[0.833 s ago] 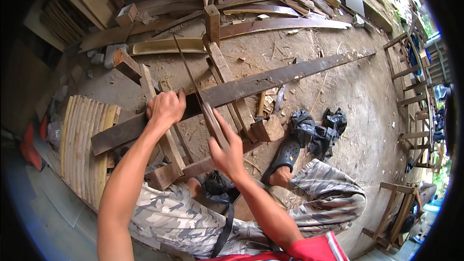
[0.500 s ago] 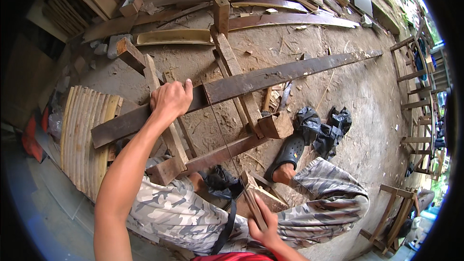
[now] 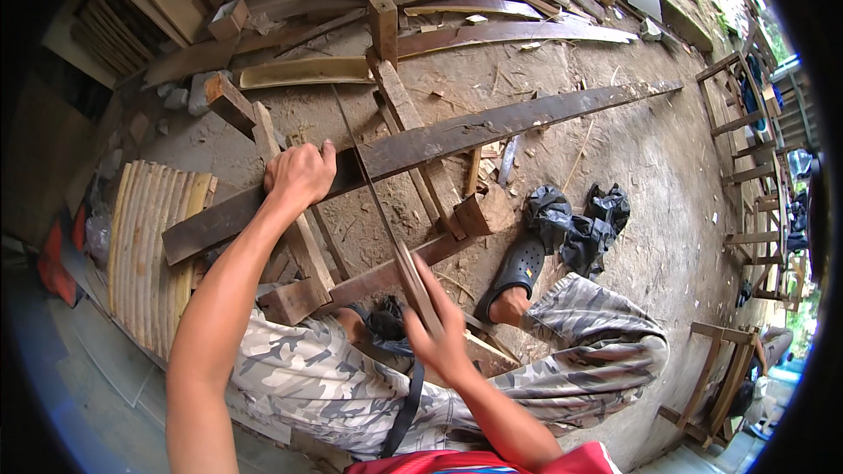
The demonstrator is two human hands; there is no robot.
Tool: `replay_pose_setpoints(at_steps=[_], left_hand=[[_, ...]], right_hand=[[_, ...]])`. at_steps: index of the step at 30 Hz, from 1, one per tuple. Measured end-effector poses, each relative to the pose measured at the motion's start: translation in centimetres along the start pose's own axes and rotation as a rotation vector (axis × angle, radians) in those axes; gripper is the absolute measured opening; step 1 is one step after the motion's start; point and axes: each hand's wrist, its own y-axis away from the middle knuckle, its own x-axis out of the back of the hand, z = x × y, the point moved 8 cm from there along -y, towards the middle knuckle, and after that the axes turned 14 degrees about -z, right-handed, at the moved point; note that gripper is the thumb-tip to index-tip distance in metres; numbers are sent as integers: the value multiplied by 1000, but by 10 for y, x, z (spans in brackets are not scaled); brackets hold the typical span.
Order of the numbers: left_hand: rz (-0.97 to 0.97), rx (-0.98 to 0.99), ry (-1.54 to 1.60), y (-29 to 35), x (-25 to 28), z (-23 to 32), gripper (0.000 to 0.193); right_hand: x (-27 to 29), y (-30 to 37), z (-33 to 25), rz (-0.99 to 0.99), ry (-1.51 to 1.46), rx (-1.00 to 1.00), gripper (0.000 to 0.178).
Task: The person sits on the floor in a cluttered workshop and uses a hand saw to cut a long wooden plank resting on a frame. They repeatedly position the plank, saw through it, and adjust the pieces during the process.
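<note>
A long dark wooden plank (image 3: 492,125) lies across a low timber sawhorse (image 3: 413,123), rising toward the upper right. My left hand (image 3: 300,174) grips the plank's edge, left of the cut, with its thumb raised. In my right hand (image 3: 439,333) is the wooden handle of a handsaw (image 3: 378,197). The thin blade crosses the plank just right of my left hand, and its tip extends past the far edge. My right hand is slightly blurred. How deep the cut goes I cannot tell.
Curved, slatted wood (image 3: 154,246) lies at the left. Black plastic bags (image 3: 580,224) rest beside my clog (image 3: 518,272). Scrap boards (image 3: 518,31) are piled at the back, and a wooden rack (image 3: 746,167) stands at the right. Wood chips litter the floor.
My right hand has pushed the saw forward and away from my lap, so more blade now sticks out beyond the plank. My left hand keeps its hold on the plank.
</note>
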Motion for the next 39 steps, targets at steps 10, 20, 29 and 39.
replay_pose_setpoints(at_steps=[10, 20, 29, 39], left_hand=[[82, -26, 47, 3, 4, -1, 62], [-101, 11, 98, 7, 2, 4, 65], [176, -149, 73, -3, 1, 6, 64], [-96, -15, 130, 6, -2, 3, 65]], right_hand=[[-7, -48, -4, -41, -67, -1, 63], [16, 67, -20, -75, 91, -40, 69], [-5, -104, -16, 10, 73, 193, 63], [21, 94, -30, -144, 118, -141, 68]])
